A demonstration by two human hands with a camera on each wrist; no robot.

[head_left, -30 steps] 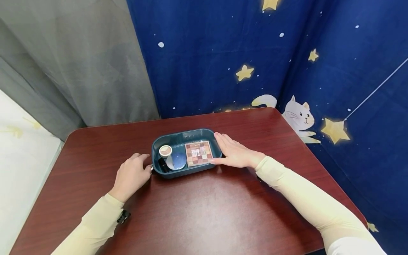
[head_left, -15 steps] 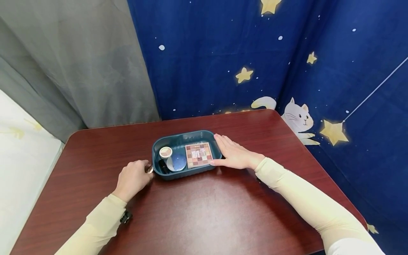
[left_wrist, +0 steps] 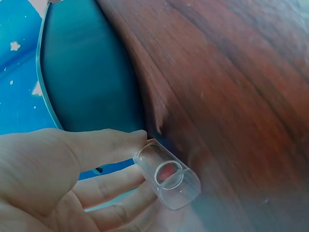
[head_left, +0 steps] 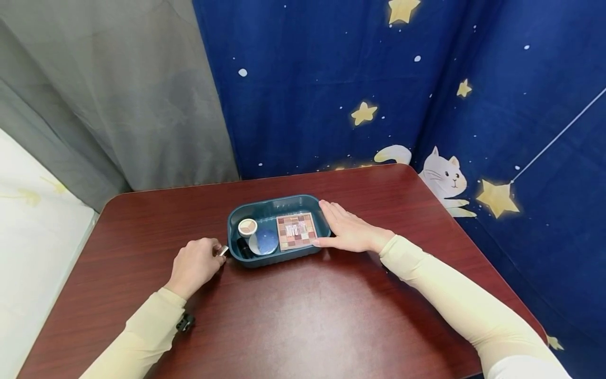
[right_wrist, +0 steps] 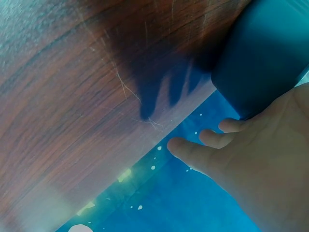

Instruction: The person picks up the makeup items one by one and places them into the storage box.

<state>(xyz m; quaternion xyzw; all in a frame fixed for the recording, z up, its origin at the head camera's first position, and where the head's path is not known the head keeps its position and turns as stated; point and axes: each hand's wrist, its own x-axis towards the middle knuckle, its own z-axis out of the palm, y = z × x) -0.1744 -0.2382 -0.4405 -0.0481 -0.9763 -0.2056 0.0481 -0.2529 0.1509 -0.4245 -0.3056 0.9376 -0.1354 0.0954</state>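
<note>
A dark teal tray (head_left: 279,259) stands on the table, holding a square eyeshadow palette (head_left: 296,231), a round compact (head_left: 263,242) with a blue-and-white face, a small round three-colour pan (head_left: 248,227) and a black tube (head_left: 243,247). My left hand (head_left: 195,267) is beside the tray's left end, pinching a clear lip gloss tube (left_wrist: 169,176) with a red core between thumb and fingers. In the left wrist view the tube is tilted close to the tray's outer wall. My right hand (head_left: 351,229) rests on the tray's right end, fingers straight along the rim.
The reddish-brown wooden table (head_left: 293,316) has rounded far corners. Behind it hang a grey curtain (head_left: 142,95) and a blue curtain (head_left: 307,79) with stars and a cat. A black watch (head_left: 185,322) sits on the left wrist.
My left hand's fingers have drawn in at the tray's left end, and the lip gloss tube shows more between them. The right hand keeps its place on the tray's right end.
</note>
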